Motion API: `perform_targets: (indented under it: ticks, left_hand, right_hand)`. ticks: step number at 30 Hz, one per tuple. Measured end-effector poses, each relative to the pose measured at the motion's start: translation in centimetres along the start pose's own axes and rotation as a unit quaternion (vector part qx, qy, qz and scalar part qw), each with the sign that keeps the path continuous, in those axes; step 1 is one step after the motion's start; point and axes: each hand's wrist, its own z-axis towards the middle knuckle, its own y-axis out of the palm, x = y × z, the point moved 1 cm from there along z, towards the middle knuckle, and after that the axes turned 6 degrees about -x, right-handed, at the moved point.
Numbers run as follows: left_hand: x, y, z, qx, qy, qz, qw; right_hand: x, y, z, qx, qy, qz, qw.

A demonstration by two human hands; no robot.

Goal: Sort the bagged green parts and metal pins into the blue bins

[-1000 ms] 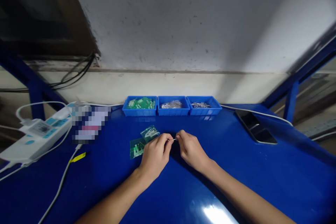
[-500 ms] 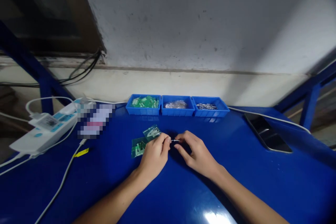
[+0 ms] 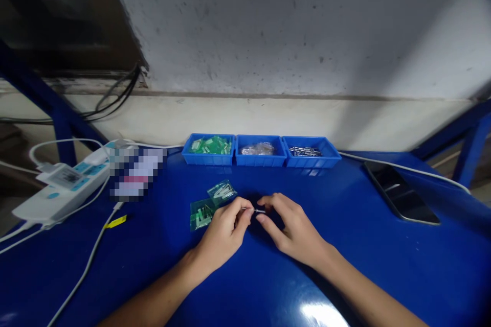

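Note:
Between thumb and forefinger my left hand (image 3: 227, 225) pinches a small silvery blind rivet (image 3: 260, 210). Its collared end points right, clear of the fingertips. My right hand (image 3: 293, 222) is open around that end, thumb and forefinger apart; whether a fingertip touches it, I cannot tell. Just left of my left hand lies a small green-tinted bag (image 3: 201, 214) with pale and metal pieces inside. A second such bag (image 3: 222, 191) lies above it, partly overlapping.
Along the wall stand three blue bins: one with green packets (image 3: 187, 159), one with clear bags (image 3: 261, 162), one with metal pins (image 3: 312, 162). A dark phone (image 3: 401, 194) lies at right. At left are a white power strip (image 3: 46, 214), cables and a blurred-out device (image 3: 138, 173).
My right thumb and forefinger have parted from the rivet, showing its collared end. My left hand keeps its pinch. The view has shifted slightly.

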Motion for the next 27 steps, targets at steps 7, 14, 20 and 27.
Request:
perform_targets:
  ticks: [7,14,20,27]
  left_hand:
    - [0.25,-0.3,0.04,-0.015,0.006,-0.007,1.0]
    - [0.25,-0.48,-0.13,-0.022,0.007,-0.025,0.999]
    - [0.24,-0.53,-0.16,-0.052,0.0,-0.027,0.998]
    - [-0.04,-0.34,-0.01,-0.051,-0.013,-0.045,0.998]
  right_hand:
    - [-0.08,-0.11,-0.04,-0.018,-0.038,-0.02,0.999]
    - [-0.22,-0.26,-0.01,-0.027,-0.043,0.002,0.999]
    - [-0.13,-0.13,-0.01,-0.045,-0.035,-0.016,0.998]
    - [0.08,0.03,-0.04,-0.034,-0.004,-0.012,0.999]
